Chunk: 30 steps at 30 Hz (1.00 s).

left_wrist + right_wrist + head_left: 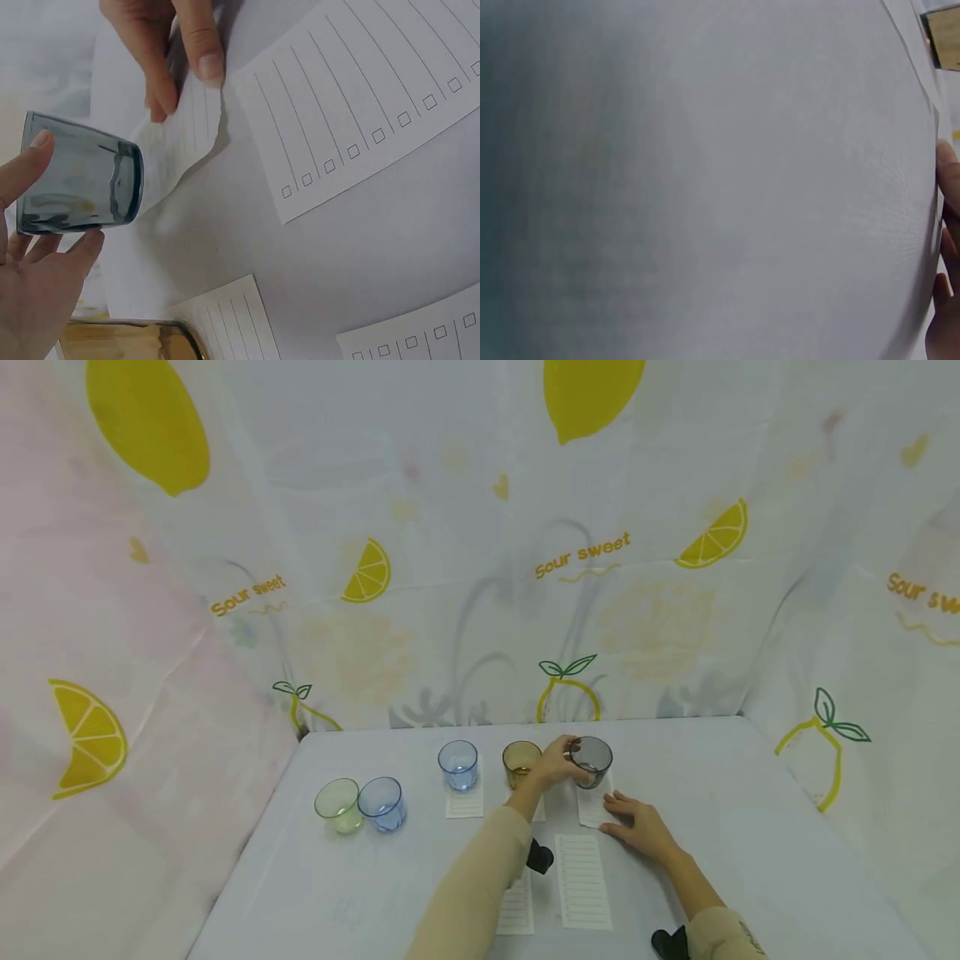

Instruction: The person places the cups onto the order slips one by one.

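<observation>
My left hand (558,764) grips a grey-blue tinted glass (79,174), thumb on one side and fingers on the other. The glass is tilted, with its base over the far end of a lined paper slip (592,808). My right hand (641,831) touches that slip, its thumb (211,69) near one corner and its fingers along the edge; the slip's near edge is wavy. Just left of the left hand stands an amber glass (519,756) on another paper slip (229,319), partly hidden by the hand. Only part of the right hand shows in the right wrist view.
A blue glass (458,760) stands on its own slip (465,804). Further left, a green glass (339,814) and another blue glass (384,812) stand side by side. Two checklist slips (583,883) (516,910) lie near the front; the left sleeve partly covers one.
</observation>
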### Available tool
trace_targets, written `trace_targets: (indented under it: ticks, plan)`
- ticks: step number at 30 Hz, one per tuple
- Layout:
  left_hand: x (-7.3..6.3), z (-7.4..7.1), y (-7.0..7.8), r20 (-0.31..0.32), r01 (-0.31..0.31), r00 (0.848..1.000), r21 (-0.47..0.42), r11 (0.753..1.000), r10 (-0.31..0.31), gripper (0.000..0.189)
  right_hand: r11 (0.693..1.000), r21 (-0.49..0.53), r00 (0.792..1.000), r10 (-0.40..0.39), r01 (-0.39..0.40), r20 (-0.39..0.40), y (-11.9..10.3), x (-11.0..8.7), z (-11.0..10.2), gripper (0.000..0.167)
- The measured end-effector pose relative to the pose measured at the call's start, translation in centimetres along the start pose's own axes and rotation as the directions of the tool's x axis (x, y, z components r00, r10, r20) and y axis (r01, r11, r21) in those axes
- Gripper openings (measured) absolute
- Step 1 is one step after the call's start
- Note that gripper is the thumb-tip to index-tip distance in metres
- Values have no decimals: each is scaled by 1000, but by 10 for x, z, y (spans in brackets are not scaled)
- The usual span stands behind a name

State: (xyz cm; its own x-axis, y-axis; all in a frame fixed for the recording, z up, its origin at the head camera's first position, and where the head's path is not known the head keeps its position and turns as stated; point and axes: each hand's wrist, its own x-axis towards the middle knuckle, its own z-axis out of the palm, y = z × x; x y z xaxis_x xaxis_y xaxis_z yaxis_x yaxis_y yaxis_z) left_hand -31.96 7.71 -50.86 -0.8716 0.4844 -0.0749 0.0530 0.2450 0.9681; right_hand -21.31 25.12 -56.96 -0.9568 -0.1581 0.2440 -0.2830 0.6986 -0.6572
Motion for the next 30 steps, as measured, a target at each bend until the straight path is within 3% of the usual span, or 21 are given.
trace_targets:
  ticks: [7, 16, 23, 30]
  plan:
    - [-9, 9, -2, -46, 37, 998, 142, 989, -30, 69, 1000, -10, 1000, -21, 21, -7, 2, 1, 3, 44]
    - [-13, 14, -6, -41, 41, 999, 164, 986, -35, 73, 1000, -18, 1000, 16, -16, 11, -4, -2, -1, 45]
    - [-20, 15, -8, -38, 24, 999, 138, 990, -18, 74, 1000, -31, 1000, -5, 5, 7, -3, -1, 1, 44]
    - [-23, 13, -14, 12, 17, 1000, 26, 1000, -17, 78, 999, -34, 1000, 3, -3, 3, -2, -1, 1, 42]
